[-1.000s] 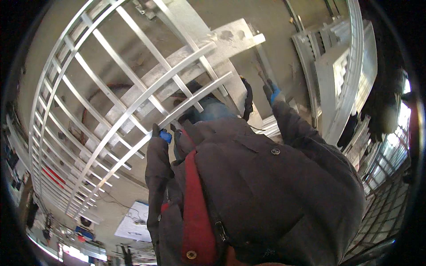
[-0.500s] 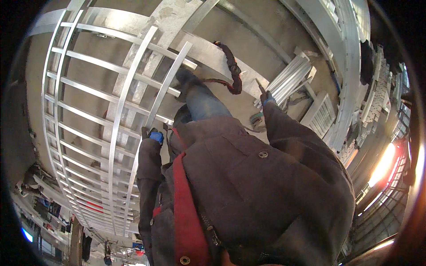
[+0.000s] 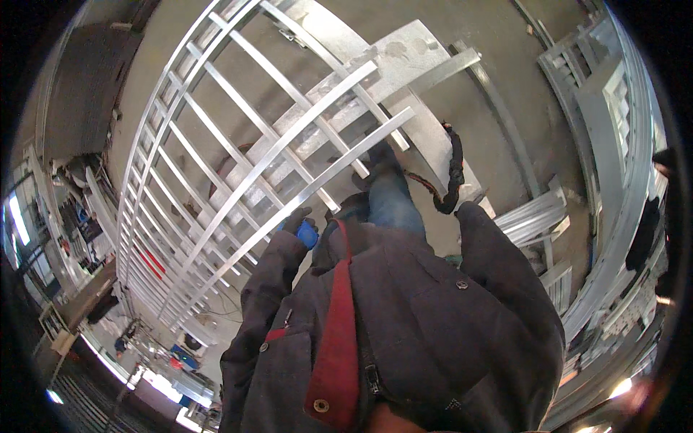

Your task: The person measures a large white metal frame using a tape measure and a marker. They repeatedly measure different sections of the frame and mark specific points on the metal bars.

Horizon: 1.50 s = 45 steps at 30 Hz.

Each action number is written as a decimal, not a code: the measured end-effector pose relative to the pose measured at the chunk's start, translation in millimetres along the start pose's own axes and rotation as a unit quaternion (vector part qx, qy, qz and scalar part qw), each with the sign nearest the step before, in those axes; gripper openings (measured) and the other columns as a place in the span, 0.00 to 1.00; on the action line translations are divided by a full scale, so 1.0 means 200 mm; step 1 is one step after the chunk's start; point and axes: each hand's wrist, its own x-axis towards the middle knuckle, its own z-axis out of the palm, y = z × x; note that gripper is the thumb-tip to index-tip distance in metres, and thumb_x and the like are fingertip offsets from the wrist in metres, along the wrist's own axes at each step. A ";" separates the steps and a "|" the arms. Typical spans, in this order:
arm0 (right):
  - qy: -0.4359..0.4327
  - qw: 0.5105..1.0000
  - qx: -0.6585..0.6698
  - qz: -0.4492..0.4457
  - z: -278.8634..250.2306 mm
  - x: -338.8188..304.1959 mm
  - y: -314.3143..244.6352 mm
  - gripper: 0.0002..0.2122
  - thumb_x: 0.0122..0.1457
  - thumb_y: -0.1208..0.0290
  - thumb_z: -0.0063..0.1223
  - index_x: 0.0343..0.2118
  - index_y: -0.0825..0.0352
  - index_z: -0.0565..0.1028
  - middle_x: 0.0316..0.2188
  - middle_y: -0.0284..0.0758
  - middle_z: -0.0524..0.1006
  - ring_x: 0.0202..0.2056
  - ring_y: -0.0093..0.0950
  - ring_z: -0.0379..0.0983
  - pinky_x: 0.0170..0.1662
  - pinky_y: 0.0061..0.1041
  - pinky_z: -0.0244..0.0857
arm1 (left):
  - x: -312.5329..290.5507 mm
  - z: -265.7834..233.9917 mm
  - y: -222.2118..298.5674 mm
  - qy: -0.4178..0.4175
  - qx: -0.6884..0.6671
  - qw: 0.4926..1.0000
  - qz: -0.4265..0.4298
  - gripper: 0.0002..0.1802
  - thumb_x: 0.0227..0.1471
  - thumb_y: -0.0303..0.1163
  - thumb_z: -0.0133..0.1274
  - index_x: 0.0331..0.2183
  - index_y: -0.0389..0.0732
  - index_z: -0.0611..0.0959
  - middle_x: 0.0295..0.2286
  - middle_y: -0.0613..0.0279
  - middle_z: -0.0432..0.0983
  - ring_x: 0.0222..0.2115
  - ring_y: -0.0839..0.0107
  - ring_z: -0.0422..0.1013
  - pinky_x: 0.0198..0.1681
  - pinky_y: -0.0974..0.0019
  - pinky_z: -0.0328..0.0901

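Observation:
A long silver metal frame like a ladder [image 3: 310, 114] slants across the left half, its rungs running between straight rails and a curved far rail. My left hand [image 3: 303, 229], in a dark glove with a blue back, is right beside the nearest rail. Its fingers are dark and partly hidden, so I cannot make out whether they grip the rail. My right arm's dark sleeve [image 3: 498, 249] reaches forward on the right; the hand itself does not show past the cuff.
Wide flat metal beams [image 3: 408, 54] lie under and beyond the frame. A black curved cable-like bundle [image 3: 456, 162] lies by my leg. Stacked silver bars [image 3: 530, 216] are at the right, with long metal profiles [image 3: 613, 238] farther right.
My view has turned, so the frame now slants toward the upper right. My left hand stays close to the nearest rail. The right hand, seen earlier near the bars, has dropped from sight.

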 end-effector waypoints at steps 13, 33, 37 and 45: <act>-0.084 0.994 0.007 -0.073 -0.12 -0.07 -0.06 0.21 0.63 0.57 0.57 0.50 0.70 0.76 0.37 0.48 0.81 0.37 0.39 0.81 0.40 0.38 0.73 | -0.17 0.04 -0.09 -0.031 0.027 0.990 0.136 0.21 0.60 0.38 0.60 0.52 0.41 0.79 0.29 0.56 0.77 0.31 0.63 0.74 0.37 0.56 0.71; -0.043 0.882 -0.175 -0.435 -0.09 -1.42 -1.73 0.26 0.63 0.43 0.51 0.51 0.61 0.80 0.45 0.49 0.82 0.49 0.46 0.79 0.51 0.40 0.71 | -0.15 0.09 -0.16 -0.041 0.425 0.674 0.603 0.31 0.52 0.29 0.64 0.57 0.40 0.73 0.39 0.51 0.79 0.41 0.58 0.77 0.48 0.56 0.72; -0.107 0.882 -0.231 -0.396 -0.19 -1.19 -1.62 0.29 0.63 0.41 0.46 0.51 0.63 0.79 0.47 0.49 0.81 0.51 0.49 0.76 0.54 0.44 0.68 | -0.11 -0.14 -0.28 -0.104 0.161 0.887 0.419 0.34 0.50 0.29 0.68 0.57 0.41 0.74 0.39 0.57 0.77 0.40 0.63 0.77 0.47 0.59 0.73; -0.105 0.871 -0.243 -0.413 -0.13 -0.94 -1.58 0.30 0.61 0.40 0.48 0.51 0.63 0.79 0.46 0.51 0.81 0.49 0.49 0.77 0.52 0.44 0.69 | 0.26 -0.42 -0.51 -0.131 0.180 0.918 0.327 0.32 0.56 0.34 0.62 0.60 0.42 0.72 0.48 0.52 0.76 0.49 0.60 0.74 0.54 0.57 0.70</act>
